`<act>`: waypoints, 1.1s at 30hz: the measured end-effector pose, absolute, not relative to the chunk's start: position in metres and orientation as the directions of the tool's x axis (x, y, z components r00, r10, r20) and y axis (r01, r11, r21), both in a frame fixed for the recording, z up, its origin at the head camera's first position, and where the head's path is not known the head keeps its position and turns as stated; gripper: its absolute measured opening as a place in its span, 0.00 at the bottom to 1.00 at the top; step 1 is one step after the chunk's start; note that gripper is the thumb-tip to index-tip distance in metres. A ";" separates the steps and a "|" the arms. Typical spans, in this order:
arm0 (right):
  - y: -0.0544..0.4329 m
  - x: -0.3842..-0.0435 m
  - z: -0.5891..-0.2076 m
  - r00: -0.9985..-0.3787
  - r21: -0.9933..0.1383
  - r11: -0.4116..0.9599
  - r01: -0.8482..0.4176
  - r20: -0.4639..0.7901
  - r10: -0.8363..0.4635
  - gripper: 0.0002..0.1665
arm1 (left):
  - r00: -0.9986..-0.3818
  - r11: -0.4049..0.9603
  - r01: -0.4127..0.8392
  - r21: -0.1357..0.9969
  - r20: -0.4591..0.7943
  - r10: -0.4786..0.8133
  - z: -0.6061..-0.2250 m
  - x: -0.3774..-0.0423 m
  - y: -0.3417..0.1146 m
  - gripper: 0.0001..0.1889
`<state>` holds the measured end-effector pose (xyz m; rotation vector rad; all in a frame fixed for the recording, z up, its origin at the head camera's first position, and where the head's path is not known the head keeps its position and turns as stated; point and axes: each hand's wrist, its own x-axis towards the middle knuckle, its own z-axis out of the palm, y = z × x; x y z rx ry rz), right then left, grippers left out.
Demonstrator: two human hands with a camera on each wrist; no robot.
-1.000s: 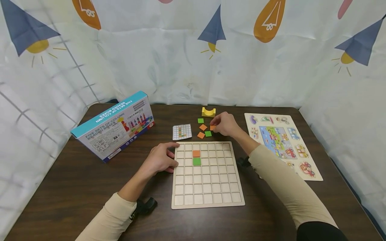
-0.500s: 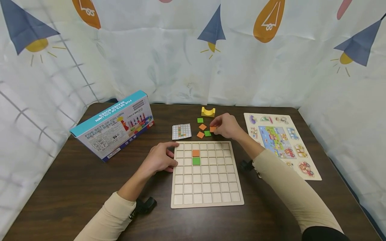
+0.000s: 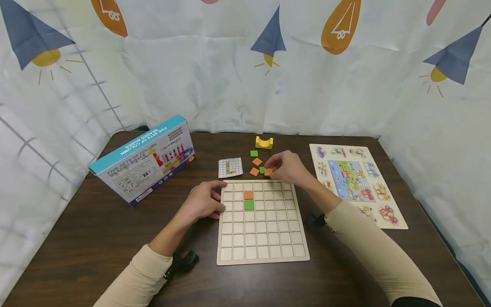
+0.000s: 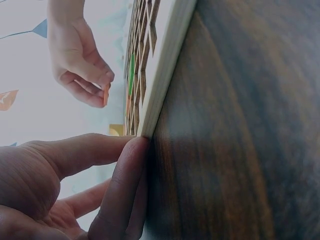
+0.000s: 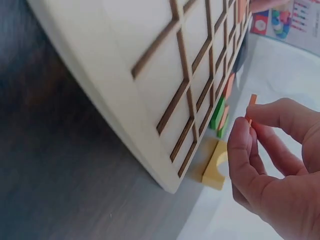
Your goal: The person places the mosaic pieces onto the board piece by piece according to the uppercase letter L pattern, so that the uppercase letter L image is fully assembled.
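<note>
A wooden grid board (image 3: 264, 238) lies flat on the dark table, with one orange tile (image 3: 248, 195) and one green tile (image 3: 249, 205) in its cells. My left hand (image 3: 203, 200) holds the board's left edge, thumb and a finger meeting at the rim in the left wrist view. Just beyond the far right part of the board, my right hand (image 3: 289, 168) pinches another orange tile (image 5: 252, 100) between thumb and fingers, lifted off the table. Loose green (image 3: 254, 153) and orange tiles (image 3: 257, 161) lie behind the board, beside a small printed grid card (image 3: 230, 167).
A yellow arched block (image 3: 264, 143) stands near the table's back edge. A cardboard box (image 3: 145, 162) stands at the left. At the right lies a picture puzzle board (image 3: 395, 192), partly under the right forearm. A patterned curtain (image 3: 230, 85) hangs behind the table.
My right hand has moved slightly toward the board, carrying the orange tile away from where it was among the loose tiles. My left hand has stayed on the board's edge.
</note>
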<state>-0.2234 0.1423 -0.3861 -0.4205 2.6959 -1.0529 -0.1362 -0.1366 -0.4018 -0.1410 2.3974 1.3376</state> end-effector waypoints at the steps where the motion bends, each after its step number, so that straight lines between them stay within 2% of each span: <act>1: 0.142 -0.221 -0.386 -0.935 -0.692 0.697 -0.185 -0.095 -0.343 0.14 | -0.919 0.539 -0.272 0.797 -0.382 0.101 -0.402 -0.136 -0.137 0.37; 21: 0.123 -0.177 -0.388 -0.907 -0.744 0.645 -0.175 -0.134 -0.400 0.15 | -0.917 0.541 -0.277 0.794 -0.387 0.099 -0.401 -0.136 -0.136 0.38; 33: 0.105 -0.153 -0.389 -0.875 -0.724 0.657 -0.210 -0.162 -0.457 0.15 | -0.921 0.527 -0.267 0.807 -0.375 0.109 -0.403 -0.136 -0.137 0.39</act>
